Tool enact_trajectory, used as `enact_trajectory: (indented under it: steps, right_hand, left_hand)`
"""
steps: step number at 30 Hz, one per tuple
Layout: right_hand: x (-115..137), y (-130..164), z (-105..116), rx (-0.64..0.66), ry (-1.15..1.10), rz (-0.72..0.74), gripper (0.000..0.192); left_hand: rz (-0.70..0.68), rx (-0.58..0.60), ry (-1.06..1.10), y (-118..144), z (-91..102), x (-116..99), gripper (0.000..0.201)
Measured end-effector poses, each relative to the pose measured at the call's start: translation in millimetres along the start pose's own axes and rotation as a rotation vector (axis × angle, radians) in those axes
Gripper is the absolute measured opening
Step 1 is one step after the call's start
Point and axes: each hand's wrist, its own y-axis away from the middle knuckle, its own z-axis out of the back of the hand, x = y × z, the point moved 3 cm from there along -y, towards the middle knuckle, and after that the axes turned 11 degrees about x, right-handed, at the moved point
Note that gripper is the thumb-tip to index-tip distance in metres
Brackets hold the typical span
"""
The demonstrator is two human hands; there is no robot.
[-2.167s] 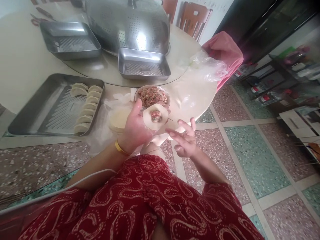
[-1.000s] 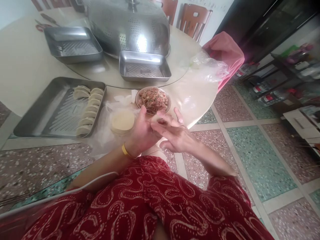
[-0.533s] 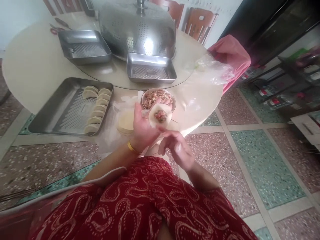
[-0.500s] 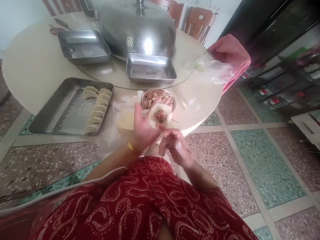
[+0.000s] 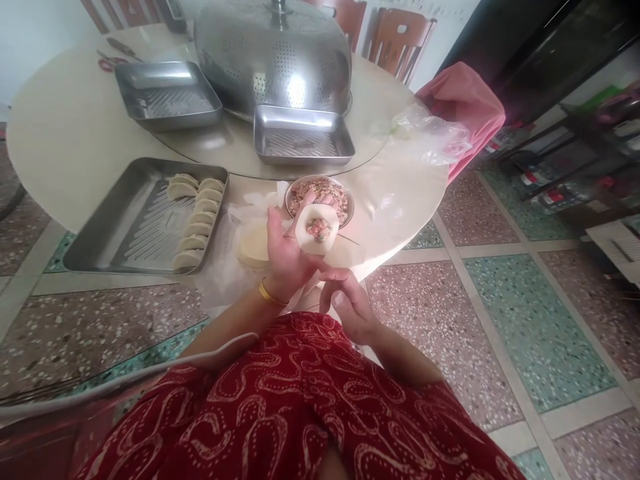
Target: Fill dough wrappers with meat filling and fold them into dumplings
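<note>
On the fingers of my left hand (image 5: 290,257) lies a round dumpling wrapper (image 5: 301,241) with a lump of meat filling (image 5: 319,229) in its middle. The hand is palm up, thumb raised, and bears the wrapper flat and unfolded. My right hand (image 5: 353,303) is just below it, fingers loosely bent and apart, empty, its index fingertip at the edge of the left palm. Behind the wrapper stands a bowl (image 5: 351,212) of minced meat filling, partly hidden by my left fingers. A stack of wrappers (image 5: 250,245) sits left of my left hand on plastic film.
A large metal tray (image 5: 120,223) at left holds folded dumplings (image 5: 200,219) along its right side. Two smaller metal trays (image 5: 170,100) (image 5: 303,150) and a big perforated steel dome (image 5: 280,60) stand farther back. Crumpled plastic bags (image 5: 435,137) lie at the right edge beside a pink cloth (image 5: 470,110).
My left hand and the wrapper have shifted slightly left, and the filling looks flatter. My right hand has moved a little left and is less blurred.
</note>
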Motion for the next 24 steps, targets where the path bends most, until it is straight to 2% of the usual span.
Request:
enact_trajectory:
  steps: [3, 6, 8, 11, 14, 24]
  right_hand:
    - [7, -5, 1, -0.044, 0.44, 0.174, 0.027]
    - [9, -14, 0, -0.061, 0.769, 0.219, 0.035]
    - [10, -16, 0, -0.064, 0.902, 0.242, 0.038]
    - [10, -13, 2, -0.073, 0.98, 0.296, 0.036]
    - [10, -9, 5, -0.086, 1.029, 0.312, 0.036]
    - [11, -3, 17, -0.034, 1.067, 0.294, 0.033]
  left_hand:
    - [0.069, -0.026, 0.077, 2, -5.4, 1, 0.074]
    - [0.114, -0.078, 0.106, 2, -7.9, 2, 0.074]
    - [0.081, -0.057, 0.078, 1, -6.4, 1, 0.074]
    - [0.042, 0.018, 0.033, -1, -2.4, 0, 0.076]
    - [0.075, 0.063, 0.03, 0, -3.1, 1, 0.077]
    - [0.177, 0.068, -0.002, 1, -13.0, 6, 0.077]
